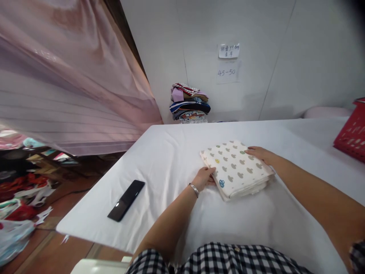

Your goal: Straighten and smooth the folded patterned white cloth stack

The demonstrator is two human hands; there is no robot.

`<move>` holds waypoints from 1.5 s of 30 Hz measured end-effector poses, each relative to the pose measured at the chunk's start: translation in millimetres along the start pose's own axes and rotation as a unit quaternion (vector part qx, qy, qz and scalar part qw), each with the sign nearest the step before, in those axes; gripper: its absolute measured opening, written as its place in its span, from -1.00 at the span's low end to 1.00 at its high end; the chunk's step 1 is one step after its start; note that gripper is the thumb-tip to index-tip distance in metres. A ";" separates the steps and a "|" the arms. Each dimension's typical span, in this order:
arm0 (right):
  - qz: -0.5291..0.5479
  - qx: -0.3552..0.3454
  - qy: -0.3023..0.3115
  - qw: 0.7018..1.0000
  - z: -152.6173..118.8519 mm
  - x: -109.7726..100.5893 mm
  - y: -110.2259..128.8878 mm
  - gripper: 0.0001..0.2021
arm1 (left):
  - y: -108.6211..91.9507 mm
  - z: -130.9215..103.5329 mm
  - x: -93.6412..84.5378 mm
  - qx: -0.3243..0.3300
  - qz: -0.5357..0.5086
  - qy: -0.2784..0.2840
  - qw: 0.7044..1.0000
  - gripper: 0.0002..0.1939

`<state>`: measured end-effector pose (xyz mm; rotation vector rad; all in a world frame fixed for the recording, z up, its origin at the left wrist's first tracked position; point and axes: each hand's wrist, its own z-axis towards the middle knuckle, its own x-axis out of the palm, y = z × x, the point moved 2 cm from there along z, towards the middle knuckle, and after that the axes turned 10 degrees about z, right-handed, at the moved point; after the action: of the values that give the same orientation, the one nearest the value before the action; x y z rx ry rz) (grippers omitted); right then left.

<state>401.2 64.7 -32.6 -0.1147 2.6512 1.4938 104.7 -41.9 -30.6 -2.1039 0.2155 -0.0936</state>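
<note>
One red slatted plastic basket (351, 134) at the right edge of the table, partly cut off by the frame; its contents cannot be seen. One white cloth-covered table (171, 160).

One folded cream cloth printed with small grey shapes and a few coloured ones (236, 169) lies flat on the table, middle right, in front of the person. Left hand (203, 178) sits at the cloth's near left edge, fingers curled against the fold, thumb on top, lightly pinching that edge; a silver bracelet (194, 189) on the wrist. Right hand (261, 154) rests flat on the cloth's far right corner, fingers together and pressed down, gripping nothing.

One black smartphone (126, 200), screen up, lies on the table well to the left of the cloth, near the table's edge.

One stack of folded, mixed-colour garments (189, 102) stands against the white wall at the far side of the table.

Two paper notes on the wall: the lower note (227, 72) reads "45-50"; the upper note (229, 50) bears handwriting too small to read.

A pink sheer curtain (68, 76) hangs at left.
</note>
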 end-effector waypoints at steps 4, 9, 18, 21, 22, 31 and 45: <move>0.009 0.001 0.052 0.999 -0.6 -0.4 -3.9 -0.36 | 0.5 2.2 -1.4 0.004 0.029 -0.009 1.000 -0.52; -0.017 -0.028 -0.008 0.999 -6.3 -2.5 8.5 -0.30 | 3.8 9.0 3.8 0.030 0.038 -0.064 0.997 -0.59; -0.301 -0.141 -0.085 0.939 7.0 -3.0 8.6 -0.41 | 8.5 12.7 9.7 0.033 0.005 -0.033 0.999 -0.75; -0.427 -0.252 -0.125 0.859 -8.3 12.7 17.5 -0.42 | 8.1 12.2 9.4 0.031 0.013 -0.040 0.999 -0.76; -0.450 -0.314 -0.133 0.825 -17.1 22.1 19.8 -0.43 | 8.1 12.1 9.6 0.030 0.014 -0.040 0.999 -0.76; -0.558 -0.410 0.016 0.721 -45.4 89.2 -28.2 -0.36 | 7.2 12.0 15.5 0.042 0.026 -0.036 0.998 -0.74; -0.546 -0.361 0.044 0.755 -38.5 86.2 -16.9 -0.33 | -35.6 55.7 -55.9 0.154 0.387 -0.213 0.884 -0.41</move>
<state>315.8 21.5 -37.4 -1.4742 1.2539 1.7845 62.5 33.7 -27.8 -1.5390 0.7029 0.7576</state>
